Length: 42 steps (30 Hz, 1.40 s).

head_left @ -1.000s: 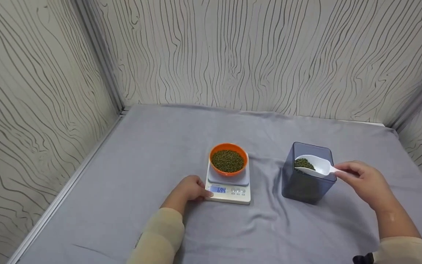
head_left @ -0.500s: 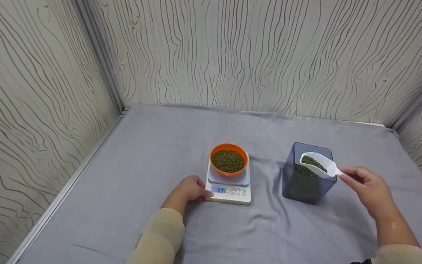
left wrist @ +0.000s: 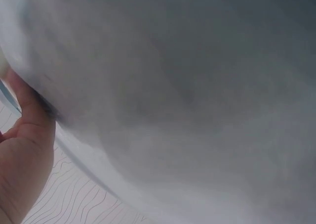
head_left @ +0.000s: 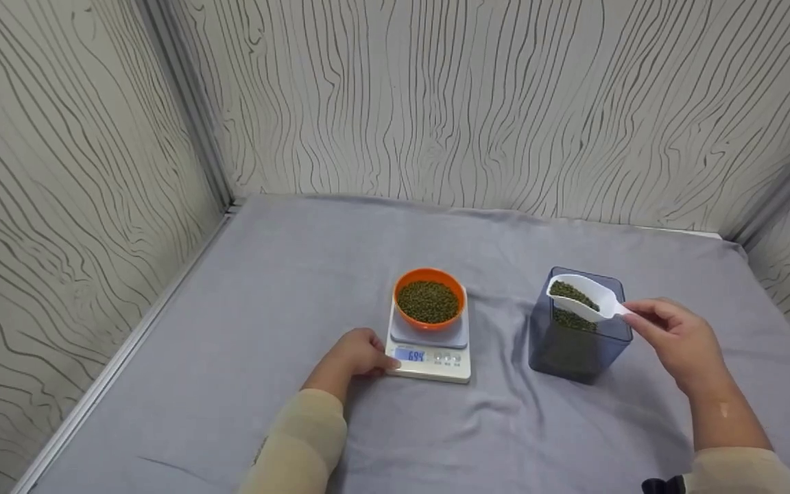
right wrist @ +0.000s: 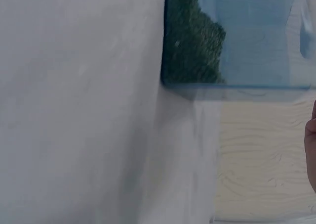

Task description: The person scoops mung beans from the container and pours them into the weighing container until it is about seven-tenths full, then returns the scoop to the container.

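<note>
My right hand (head_left: 673, 336) pinches the handle of a white scoop (head_left: 606, 296) over the mouth of a tinted, clear square container (head_left: 577, 357). Small green beans that look like mung beans (head_left: 573, 293) lie in the scoop's front half. More beans (right wrist: 190, 46) fill the container's lower part in the right wrist view. On a white kitchen scale (head_left: 429, 370) stands an orange bowl (head_left: 429, 325) with the same beans in it. My left hand (head_left: 357, 352) grips the scale's near left corner, thumb on top beside the lit display (head_left: 410, 355).
Grey cloth (head_left: 299, 261) with some creases covers the table. Wood-grain patterned panels (head_left: 422, 103) rise behind it and at both sides. A metal rail (head_left: 121, 353) runs along the left edge. Bowl and container stand apart, with cloth between them.
The scoop dipped toward the container's near right side, then rose and shifted left and away from me. Its beans now spread further back. The left hand, scale and bowl stay put.
</note>
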### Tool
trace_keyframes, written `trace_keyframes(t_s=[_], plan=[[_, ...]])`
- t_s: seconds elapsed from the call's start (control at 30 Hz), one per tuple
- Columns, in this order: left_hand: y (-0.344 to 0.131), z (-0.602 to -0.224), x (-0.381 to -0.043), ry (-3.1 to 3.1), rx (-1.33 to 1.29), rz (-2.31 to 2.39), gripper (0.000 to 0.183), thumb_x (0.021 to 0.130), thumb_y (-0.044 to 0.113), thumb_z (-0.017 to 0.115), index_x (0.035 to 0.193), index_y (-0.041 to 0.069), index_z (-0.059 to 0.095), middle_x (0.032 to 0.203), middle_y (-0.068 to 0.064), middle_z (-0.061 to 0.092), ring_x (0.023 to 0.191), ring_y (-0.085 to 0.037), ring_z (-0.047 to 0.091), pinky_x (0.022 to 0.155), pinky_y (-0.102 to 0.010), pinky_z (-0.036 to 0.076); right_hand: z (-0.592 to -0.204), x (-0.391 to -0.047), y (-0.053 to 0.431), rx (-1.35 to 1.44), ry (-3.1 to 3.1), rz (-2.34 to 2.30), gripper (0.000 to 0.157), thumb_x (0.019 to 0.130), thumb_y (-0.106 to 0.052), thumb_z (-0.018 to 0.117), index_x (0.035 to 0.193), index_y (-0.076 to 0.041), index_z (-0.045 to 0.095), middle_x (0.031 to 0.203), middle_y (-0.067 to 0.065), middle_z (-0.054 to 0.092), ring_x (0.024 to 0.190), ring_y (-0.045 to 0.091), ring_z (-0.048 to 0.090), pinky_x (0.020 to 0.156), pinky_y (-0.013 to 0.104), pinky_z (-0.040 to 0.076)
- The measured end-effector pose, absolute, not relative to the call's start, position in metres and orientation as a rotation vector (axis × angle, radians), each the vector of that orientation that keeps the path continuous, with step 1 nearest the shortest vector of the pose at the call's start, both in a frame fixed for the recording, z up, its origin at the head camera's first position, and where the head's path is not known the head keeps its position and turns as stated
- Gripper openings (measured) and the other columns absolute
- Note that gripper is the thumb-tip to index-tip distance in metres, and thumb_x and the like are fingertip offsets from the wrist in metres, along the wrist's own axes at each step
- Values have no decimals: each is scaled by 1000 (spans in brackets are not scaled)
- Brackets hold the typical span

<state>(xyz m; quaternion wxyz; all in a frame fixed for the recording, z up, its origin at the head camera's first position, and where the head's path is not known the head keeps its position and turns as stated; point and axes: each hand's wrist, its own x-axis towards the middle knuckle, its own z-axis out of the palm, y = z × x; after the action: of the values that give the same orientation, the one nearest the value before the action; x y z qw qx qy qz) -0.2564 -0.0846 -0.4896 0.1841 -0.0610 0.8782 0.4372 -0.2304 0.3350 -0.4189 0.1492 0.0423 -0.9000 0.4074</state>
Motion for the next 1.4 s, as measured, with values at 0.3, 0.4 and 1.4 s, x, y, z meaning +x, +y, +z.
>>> trace_keyframes(t_s=[0.3,0.4,1.4], plan=[[-85,-491,-257,2468,-183,1246,30,70,18,79,77,7,52,68,-3,54,62,-15,51,57,-26,43,-395,-245,282,321,-2584,1082,23,84,-22,66,97,-2,67,94,4,60,77,-5,52,66,7,42],[-85,-491,-257,2471,-201,1239,30,69,18,79,77,7,52,68,-4,53,62,-15,51,56,-26,42,-390,-251,262,364,-2612,1058,19,83,-20,68,93,-3,68,92,7,61,76,-1,51,66,9,41],[-85,-491,-257,2487,-182,1217,31,68,21,80,75,9,52,67,-2,51,64,-16,48,56,-26,39,-368,-263,164,944,-2386,159,16,70,-1,74,80,1,63,78,8,52,75,27,49,69,37,43]])
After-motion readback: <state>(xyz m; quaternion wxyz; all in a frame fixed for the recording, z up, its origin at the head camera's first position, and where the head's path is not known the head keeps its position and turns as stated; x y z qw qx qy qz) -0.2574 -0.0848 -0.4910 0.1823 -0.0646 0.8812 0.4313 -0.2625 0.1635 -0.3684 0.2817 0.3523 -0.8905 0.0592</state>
